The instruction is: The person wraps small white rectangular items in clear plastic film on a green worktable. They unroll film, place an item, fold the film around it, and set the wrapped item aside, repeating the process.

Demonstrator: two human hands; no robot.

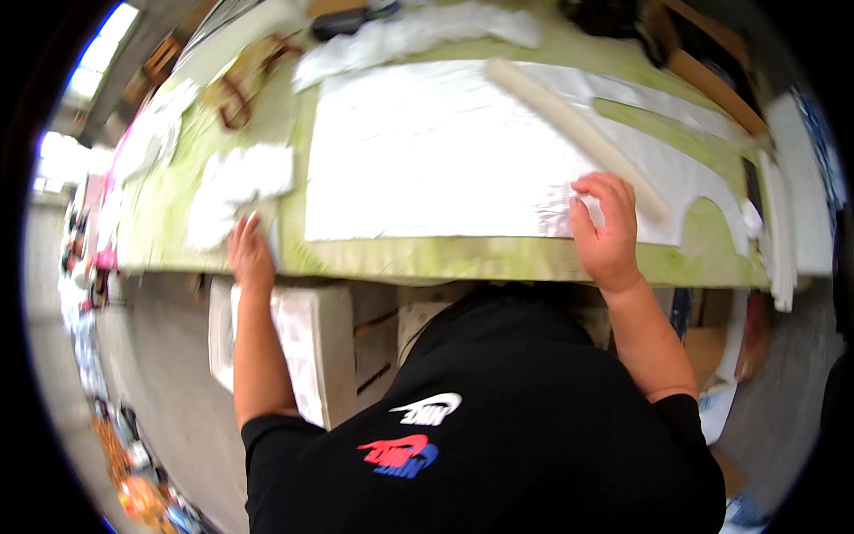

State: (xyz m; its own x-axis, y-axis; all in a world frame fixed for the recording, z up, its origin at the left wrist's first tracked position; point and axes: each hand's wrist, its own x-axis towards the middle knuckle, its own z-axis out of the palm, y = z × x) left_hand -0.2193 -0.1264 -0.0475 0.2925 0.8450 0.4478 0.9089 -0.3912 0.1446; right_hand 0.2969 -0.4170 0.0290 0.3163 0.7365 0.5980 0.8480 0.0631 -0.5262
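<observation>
A large white fabric sheet lies flat on a green-topped worktable. My right hand presses on the sheet's near right corner, fingers bent against the cloth, just beside a long cream-coloured roll that lies diagonally across the sheet. My left hand rests at the table's front edge, fingers touching a small pile of white cloth pieces. Neither hand visibly grips anything.
Scissors with dark red handles lie at the table's far left. More white cloth is bunched along the far edge. White cut strips hang at the right end. A white stack and wooden crates stand under the table.
</observation>
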